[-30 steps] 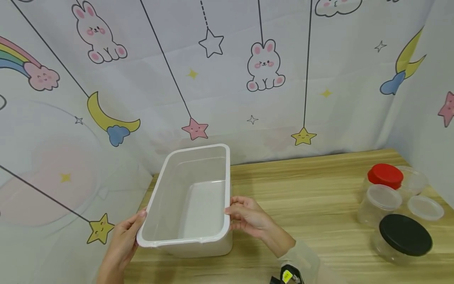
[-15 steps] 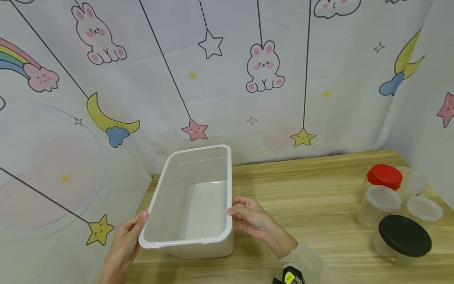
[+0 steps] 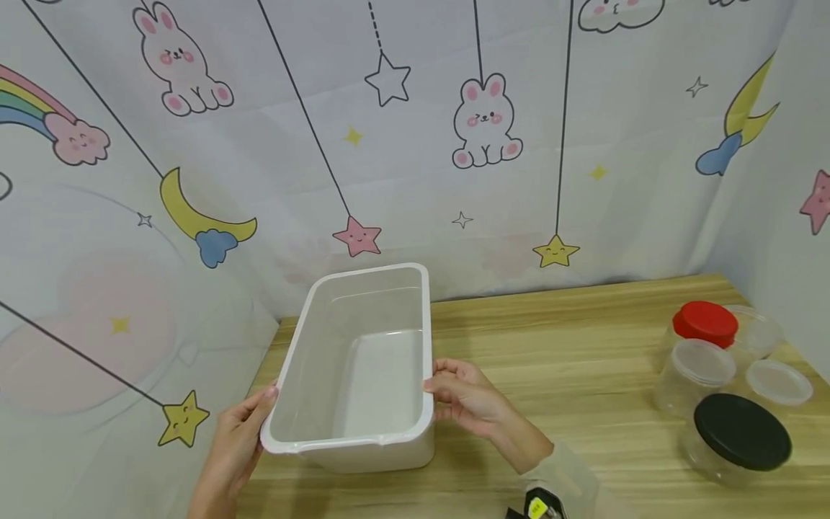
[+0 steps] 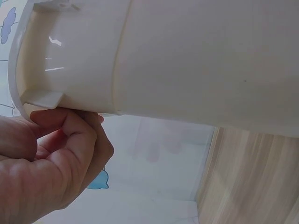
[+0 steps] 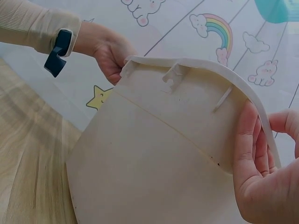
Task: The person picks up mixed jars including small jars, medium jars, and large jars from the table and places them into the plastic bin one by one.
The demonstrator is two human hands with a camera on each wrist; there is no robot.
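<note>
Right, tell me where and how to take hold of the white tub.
Take the tub by its rim, likely best on the two long sides, one hand coming from each side. The rim juts out past the walls, so fingers can tuck beneath while the thumb sits on top. The left hand and right hand hold it there, toward the near end.

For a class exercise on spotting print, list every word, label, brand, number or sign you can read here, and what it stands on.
No text can be read.
Yellow label on the black gadget by the right sleeve: marks too small to read.
White tub, red lid, black lid: no lettering visible.
Wall cloth: drawings only.
</note>
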